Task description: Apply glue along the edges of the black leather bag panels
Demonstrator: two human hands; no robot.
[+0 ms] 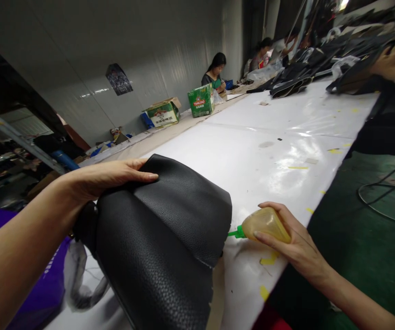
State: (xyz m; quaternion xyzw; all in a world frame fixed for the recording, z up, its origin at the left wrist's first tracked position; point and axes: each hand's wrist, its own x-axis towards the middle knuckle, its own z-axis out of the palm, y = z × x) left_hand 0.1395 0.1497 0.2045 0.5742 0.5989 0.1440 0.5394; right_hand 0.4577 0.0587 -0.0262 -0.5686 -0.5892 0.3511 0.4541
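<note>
Two cartons [201, 101] beyond black leather [156, 238]

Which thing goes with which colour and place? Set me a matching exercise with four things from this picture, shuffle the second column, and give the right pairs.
Things:
1. Squeeze bottle
2. Leather-like piece
3. Tsingtao box
4. Lettered item at the lower left

Colours and places:
A. Black, held by the left hand
B. Purple, with white print
C. Yellowish, held in the right hand
D. Green, beyond the white tabletop

Right pairs: 1-C, 2-A, 3-D, 4-B
</note>
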